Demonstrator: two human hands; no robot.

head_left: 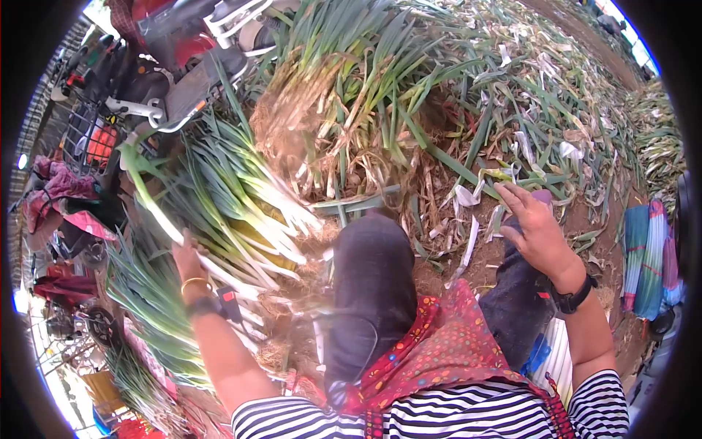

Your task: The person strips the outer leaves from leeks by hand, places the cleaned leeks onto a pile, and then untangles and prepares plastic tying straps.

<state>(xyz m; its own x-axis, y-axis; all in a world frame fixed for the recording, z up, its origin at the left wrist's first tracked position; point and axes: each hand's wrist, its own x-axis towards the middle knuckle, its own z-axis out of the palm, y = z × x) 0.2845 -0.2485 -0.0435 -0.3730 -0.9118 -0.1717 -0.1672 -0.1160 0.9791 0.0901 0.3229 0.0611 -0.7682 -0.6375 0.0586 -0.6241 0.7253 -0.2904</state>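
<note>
Leek gripped in left hand, right hand open

The leek lies aslant over a row of leeks at the person's left, the left hand's fingers closed round its pale stalk. The right hand holds nothing, its fingers loosely spread and thumb apart, near the right knee. The leek's leafy end is blurred; its lower end is hard to tell from the stalks below. Its shaft is whitish, turning green towards the leaves. Beyond stands a rooty heap.
</note>
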